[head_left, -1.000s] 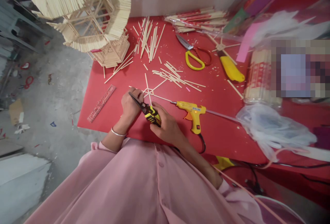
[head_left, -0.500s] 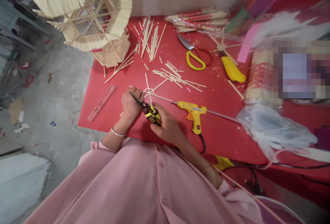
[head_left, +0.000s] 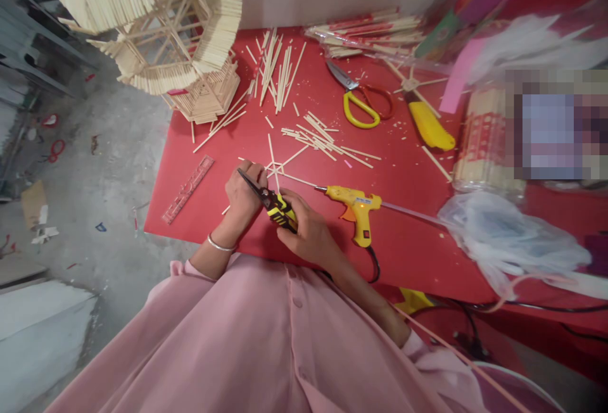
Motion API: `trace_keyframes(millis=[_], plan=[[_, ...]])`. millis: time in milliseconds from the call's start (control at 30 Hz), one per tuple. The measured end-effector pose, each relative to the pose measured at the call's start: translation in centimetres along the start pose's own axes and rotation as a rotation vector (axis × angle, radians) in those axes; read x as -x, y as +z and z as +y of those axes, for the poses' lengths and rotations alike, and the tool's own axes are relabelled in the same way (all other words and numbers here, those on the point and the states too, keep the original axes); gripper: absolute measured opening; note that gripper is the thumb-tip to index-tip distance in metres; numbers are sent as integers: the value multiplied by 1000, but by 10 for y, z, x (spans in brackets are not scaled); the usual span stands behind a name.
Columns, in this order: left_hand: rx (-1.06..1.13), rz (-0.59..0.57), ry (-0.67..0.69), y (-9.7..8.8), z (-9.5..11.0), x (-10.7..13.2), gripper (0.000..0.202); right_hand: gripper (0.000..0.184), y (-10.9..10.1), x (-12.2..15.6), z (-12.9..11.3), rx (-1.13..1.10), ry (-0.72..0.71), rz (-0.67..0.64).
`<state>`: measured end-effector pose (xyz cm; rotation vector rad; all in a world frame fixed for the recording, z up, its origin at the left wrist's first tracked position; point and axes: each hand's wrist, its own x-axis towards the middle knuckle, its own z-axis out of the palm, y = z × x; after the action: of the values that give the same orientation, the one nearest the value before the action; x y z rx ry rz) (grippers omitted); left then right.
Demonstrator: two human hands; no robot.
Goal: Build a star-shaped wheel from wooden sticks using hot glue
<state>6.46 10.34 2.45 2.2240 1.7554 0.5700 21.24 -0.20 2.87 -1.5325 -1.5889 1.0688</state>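
Note:
My right hand (head_left: 308, 230) is wrapped round the black and yellow handles of a pair of pliers (head_left: 277, 209). Their dark jaws point up and left, passing over the back of my left hand (head_left: 244, 194). The fingers of my left hand are curled down at the left side of a star-shaped stick frame (head_left: 275, 168), which lies on the table with thin sticks fanning out from a small hub; my fingertips are partly hidden. To the right, a yellow glue gun (head_left: 356, 201) rests with its nozzle close to the end of one stick.
A large stick-built pagoda model (head_left: 204, 77) stands at the back left of the red table (head_left: 190, 210). Loose sticks (head_left: 320, 137), scissors (head_left: 358, 106), a yellow-handled cutter (head_left: 431, 127) and a clear ruler (head_left: 189, 189) lie around. Plastic bags (head_left: 513, 235) and bundled sticks (head_left: 479, 134) are at right.
Almost nothing differs. The view has shifted slightly; both hands and the pliers keep nearly the same pose over the stick frame.

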Motion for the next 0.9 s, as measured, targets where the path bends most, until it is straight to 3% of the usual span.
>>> trace_keyframes(millis=[900], plan=[[-23,-9,-21,0,1,0,16,69,1,0,-1,2,-2,-3]])
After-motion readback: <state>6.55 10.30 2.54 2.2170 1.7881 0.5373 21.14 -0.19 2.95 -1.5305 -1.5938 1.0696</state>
